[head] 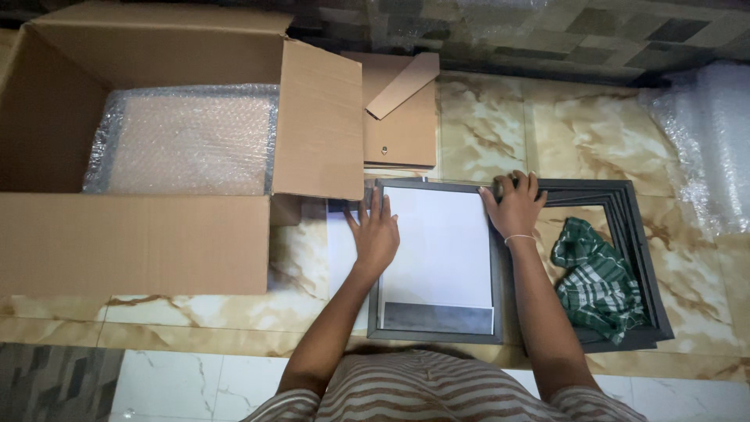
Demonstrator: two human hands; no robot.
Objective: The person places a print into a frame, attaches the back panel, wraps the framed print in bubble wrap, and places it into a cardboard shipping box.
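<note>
both hands, left hand (376, 233) and right hand (516, 205), rest on one grey frame (437, 334), perhaps five stacked frames (644, 258) beside.

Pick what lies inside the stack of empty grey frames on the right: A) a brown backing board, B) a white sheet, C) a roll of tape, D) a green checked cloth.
D: a green checked cloth lies crumpled in the opening of the stacked grey frames, right of the right hand.

Open cardboard box (141, 234) holding bubble wrap (183, 141); green checked cloth (598, 281)
</note>
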